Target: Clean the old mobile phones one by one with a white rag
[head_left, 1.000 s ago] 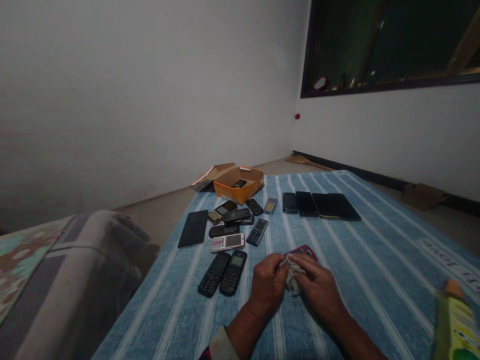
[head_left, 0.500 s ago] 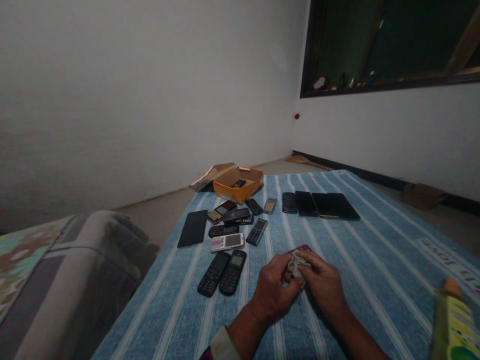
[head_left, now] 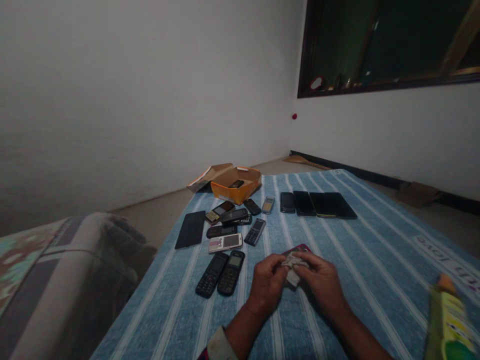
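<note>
Both hands meet over a crumpled whitish cloth or tissue [head_left: 293,262], front and centre on the striped cover. My left hand [head_left: 267,282] pinches its left side, and my right hand [head_left: 323,281] grips the right side. Under and just beyond the cloth shows part of a phone with a pinkish-red edge [head_left: 304,247]; the hands hide most of it. Left of my left hand, two dark keypad phones [head_left: 231,274] lie side by side. A silver-and-pink phone [head_left: 225,243] and a dark slim keypad phone [head_left: 255,232] rest a little farther off.
Several more phones cluster before an open orange box [head_left: 236,192], which has a phone inside. A black tablet-like slab [head_left: 190,230] lies at the left edge. Dark touchscreen phones [head_left: 304,204] form a row at the back right. A yellow-green packet [head_left: 453,325] stands at the near right.
My left hand has shifted slightly up and its fingers have moved on the cloth, so more of the cloth's lower end shows. The whole view has drifted a little.
</note>
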{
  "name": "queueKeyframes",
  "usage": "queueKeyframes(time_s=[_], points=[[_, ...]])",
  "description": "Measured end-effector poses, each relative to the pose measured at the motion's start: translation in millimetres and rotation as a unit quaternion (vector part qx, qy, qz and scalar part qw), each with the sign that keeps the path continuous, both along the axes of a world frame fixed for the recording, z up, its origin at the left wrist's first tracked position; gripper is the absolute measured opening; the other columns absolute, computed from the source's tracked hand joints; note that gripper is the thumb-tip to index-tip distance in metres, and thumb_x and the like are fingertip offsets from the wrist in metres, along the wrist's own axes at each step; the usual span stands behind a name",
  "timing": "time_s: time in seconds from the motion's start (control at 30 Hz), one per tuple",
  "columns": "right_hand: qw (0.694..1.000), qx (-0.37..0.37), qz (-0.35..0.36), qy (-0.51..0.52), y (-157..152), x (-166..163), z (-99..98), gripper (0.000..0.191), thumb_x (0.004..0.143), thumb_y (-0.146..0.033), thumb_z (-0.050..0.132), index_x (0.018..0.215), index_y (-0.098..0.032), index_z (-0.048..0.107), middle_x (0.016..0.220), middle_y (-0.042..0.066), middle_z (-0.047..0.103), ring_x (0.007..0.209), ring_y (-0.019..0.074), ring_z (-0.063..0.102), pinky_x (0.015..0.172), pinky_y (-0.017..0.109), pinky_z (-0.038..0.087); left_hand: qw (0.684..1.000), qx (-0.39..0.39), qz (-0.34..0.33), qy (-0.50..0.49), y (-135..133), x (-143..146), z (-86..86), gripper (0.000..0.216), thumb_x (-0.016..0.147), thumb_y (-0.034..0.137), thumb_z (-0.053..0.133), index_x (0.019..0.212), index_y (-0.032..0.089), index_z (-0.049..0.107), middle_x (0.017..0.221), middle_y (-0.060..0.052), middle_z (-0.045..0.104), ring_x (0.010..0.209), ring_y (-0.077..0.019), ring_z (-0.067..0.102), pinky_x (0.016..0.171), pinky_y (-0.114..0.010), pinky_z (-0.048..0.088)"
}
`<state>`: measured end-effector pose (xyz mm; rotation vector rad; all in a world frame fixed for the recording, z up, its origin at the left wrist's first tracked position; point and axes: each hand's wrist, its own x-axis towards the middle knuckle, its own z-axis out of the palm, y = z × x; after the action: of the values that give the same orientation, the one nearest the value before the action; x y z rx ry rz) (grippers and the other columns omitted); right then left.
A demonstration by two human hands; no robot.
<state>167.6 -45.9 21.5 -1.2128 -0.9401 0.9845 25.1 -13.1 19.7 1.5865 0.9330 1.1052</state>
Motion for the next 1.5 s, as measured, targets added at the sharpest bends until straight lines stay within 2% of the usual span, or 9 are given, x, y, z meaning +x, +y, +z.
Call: queueKeyframes(time_s=[0.17,0.33,0.47,0.6,0.8,1.03,1.17,1.33,1.5], points=[[0.998,0.012,0.056,0.023,0,2,-2.0,0.033,0.065,-0.034,0.08,0.093,-0.018,0.076,0.091,0.008,0.075,0.082,0.025,0.07,0.077,0.037,0.055,0.996,-0.067,0.005,-0.061,2,1,5.9,0.012,0.073,0.025,0.063,0.074,0.014,0.069,0.061,0.001,0.062,0.054,-0.0125,0.056,0.052,-0.022,0.045],[0.996,0.029,0.083,0.02,-1,4,-2.2,0.035,0.069,-0.038,0.079,0.098,-0.017,0.075,0.1,0.01,0.074,0.092,0.0258,0.069,0.086,0.038,0.053,0.992,-0.096,0.028,-0.079,6,2,5.9,0.011,0.068,0.024,0.065,0.071,0.014,0.069,0.057,0.002,0.06,0.05,-0.0111,0.053,0.048,-0.02,0.043],[0.996,0.039,0.085,0.012,-1,5,-1.5,0.028,0.071,-0.036,0.077,0.094,-0.019,0.077,0.093,0.008,0.074,0.085,0.0237,0.069,0.079,0.035,0.054,0.99,-0.118,0.021,-0.077,3,4,8.1,0.014,0.067,0.027,0.063,0.071,0.014,0.067,0.049,0.003,0.057,0.039,-0.0096,0.048,0.04,-0.019,0.038],[0.997,0.047,0.066,0.001,0,4,0.8,0.02,0.069,-0.03,0.076,0.087,-0.02,0.077,0.086,0.007,0.074,0.079,0.0223,0.069,0.073,0.032,0.054,0.989,-0.124,0.048,-0.064,0,7,12.2,0.014,0.065,0.028,0.064,0.068,0.014,0.065,0.046,0.004,0.055,0.034,-0.008,0.043,0.035,-0.018,0.032],[0.996,0.068,0.038,-0.045,1,0,-0.2,0.015,0.069,-0.023,0.07,0.082,-0.02,0.077,0.082,0.006,0.074,0.076,0.0212,0.068,0.071,0.032,0.054,0.988,-0.127,0.061,-0.067,-2,9,6.9,0.013,0.066,0.027,0.064,0.067,0.015,0.064,0.045,0.005,0.054,0.035,-0.0078,0.045,0.037,-0.018,0.036],[0.981,0.127,-0.016,-0.146,-1,1,-7.4,0.014,0.077,-0.019,0.061,0.081,-0.023,0.074,0.082,0.003,0.072,0.076,0.0179,0.067,0.068,0.028,0.054,0.989,-0.117,-0.003,-0.088,-5,9,3.6,0.014,0.072,0.027,0.066,0.077,0.014,0.065,0.056,0.002,0.06,0.048,-0.0106,0.056,0.049,-0.02,0.045],[0.961,0.176,-0.021,-0.212,-1,1,-11.2,0.018,0.081,-0.015,0.056,0.082,-0.022,0.072,0.082,0.003,0.07,0.077,0.0167,0.066,0.069,0.027,0.054,0.99,-0.103,-0.038,-0.092,-5,6,1.6,0.023,0.079,0.036,0.065,0.079,0.013,0.065,0.056,0.001,0.06,0.051,-0.0113,0.057,0.052,-0.022,0.047],[0.928,0.233,0.001,-0.289,-4,-5,-6.1,0.028,0.086,-0.011,0.047,0.092,-0.021,0.072,0.087,0.006,0.068,0.08,0.0169,0.066,0.069,0.027,0.055,0.972,-0.179,-0.029,-0.151,-1,8,-2.2,0.027,0.068,0.036,0.075,0.075,0.014,0.059,0.053,0.003,0.059,0.045,-0.0102,0.055,0.046,-0.021,0.045],[0.921,0.239,0.033,-0.306,-8,-7,5.6,0.025,0.086,-0.016,0.056,0.105,-0.022,0.072,0.104,0.011,0.068,0.095,0.0213,0.065,0.082,0.033,0.056,0.962,-0.205,-0.003,-0.181,1,7,5.1,0.024,0.06,0.027,0.076,0.074,0.014,0.06,0.057,0.002,0.064,0.049,-0.0103,0.058,0.051,-0.021,0.046]])
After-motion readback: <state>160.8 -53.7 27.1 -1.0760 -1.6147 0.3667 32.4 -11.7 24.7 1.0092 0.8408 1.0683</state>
